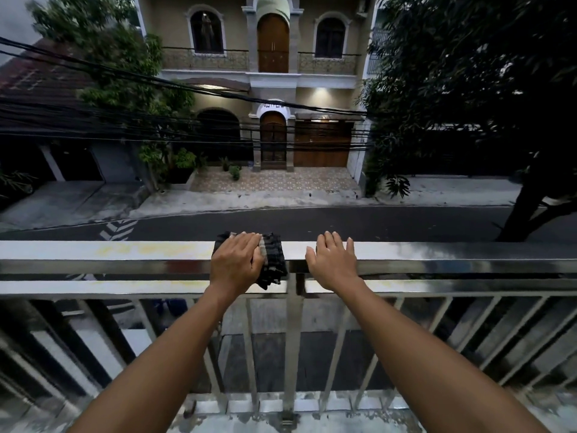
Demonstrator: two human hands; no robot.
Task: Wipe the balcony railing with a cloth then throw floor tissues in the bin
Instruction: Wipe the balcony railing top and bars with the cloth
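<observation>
A shiny steel balcony railing (pixel 125 254) runs across the view, with yellowish stains on its top left of centre. A dark striped cloth (pixel 274 260) is draped over the top rail near the middle. My left hand (pixel 235 260) presses flat on the cloth, fingers curled over its far edge. My right hand (pixel 332 260) rests just to the right, palm down on the bare rail with fingers spread, holding nothing. No tissues or bin are in view.
Vertical steel bars (pixel 293 354) stand below the rail, and a strip of balcony floor ledge (pixel 281 423) lies at their base. Beyond the railing are a street, overhead cables, trees and a house opposite.
</observation>
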